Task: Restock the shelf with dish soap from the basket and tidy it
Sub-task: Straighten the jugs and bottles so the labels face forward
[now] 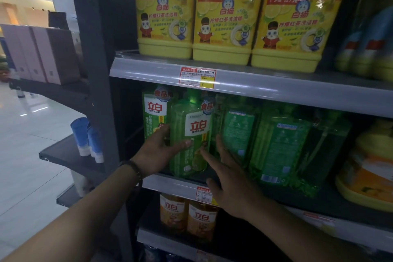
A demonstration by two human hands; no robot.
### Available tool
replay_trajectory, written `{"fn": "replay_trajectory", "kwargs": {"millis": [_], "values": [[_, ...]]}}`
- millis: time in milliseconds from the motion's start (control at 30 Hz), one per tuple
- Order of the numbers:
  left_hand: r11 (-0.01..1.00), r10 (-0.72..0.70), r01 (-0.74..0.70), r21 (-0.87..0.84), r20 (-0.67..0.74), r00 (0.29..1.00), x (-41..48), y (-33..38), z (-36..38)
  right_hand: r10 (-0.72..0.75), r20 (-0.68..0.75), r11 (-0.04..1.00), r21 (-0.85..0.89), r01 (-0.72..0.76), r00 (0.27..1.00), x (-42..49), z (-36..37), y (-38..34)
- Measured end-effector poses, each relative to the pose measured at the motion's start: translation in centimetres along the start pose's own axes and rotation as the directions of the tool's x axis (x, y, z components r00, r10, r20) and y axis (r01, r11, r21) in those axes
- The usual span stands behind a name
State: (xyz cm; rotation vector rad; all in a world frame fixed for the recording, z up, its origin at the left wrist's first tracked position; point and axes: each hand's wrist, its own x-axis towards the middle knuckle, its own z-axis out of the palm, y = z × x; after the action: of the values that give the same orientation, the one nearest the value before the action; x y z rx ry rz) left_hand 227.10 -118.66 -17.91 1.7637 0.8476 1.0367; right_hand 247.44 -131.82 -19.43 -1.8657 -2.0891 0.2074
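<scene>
A green dish soap bottle (192, 138) with a white label stands upright at the front of the middle shelf (170, 185). My left hand (158, 151) wraps its left side, thumb across the front. My right hand (228, 178) is spread open, fingertips touching the bottle's lower right side. Another green bottle (155, 110) stands behind it to the left. Further green bottles (278, 147) stand to the right with their back labels facing out. The basket is out of view.
Large yellow jugs (223, 19) fill the shelf above. Orange bottles (189, 217) stand on the shelf below. A yellow and orange jug (370, 172) sits at the right. Blue tubes (87, 138) and pink boxes (40, 53) occupy side racks at the left.
</scene>
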Motion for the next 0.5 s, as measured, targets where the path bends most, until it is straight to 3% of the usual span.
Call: {"fn": "replay_trajectory", "kwargs": {"millis": [167,367,500], "values": [[0.999,-0.021,0.018,-0.035,-0.064,0.998,1.0,-1.3,-0.4,-0.002,0.076,0.996,-0.084,0.009,0.997,0.3,-0.1,0.1],[0.967,0.031,0.045,0.249,-0.295,0.955,0.6,-2.5,0.6,0.03,0.103,1.0,-0.004,-0.03,0.994,0.9,0.2,-0.3],[0.941,0.051,0.05,0.336,-0.286,0.957,0.6,-3.5,0.7,0.061,0.109,0.998,0.008,-0.063,0.992,1.6,0.5,-0.5]]}}
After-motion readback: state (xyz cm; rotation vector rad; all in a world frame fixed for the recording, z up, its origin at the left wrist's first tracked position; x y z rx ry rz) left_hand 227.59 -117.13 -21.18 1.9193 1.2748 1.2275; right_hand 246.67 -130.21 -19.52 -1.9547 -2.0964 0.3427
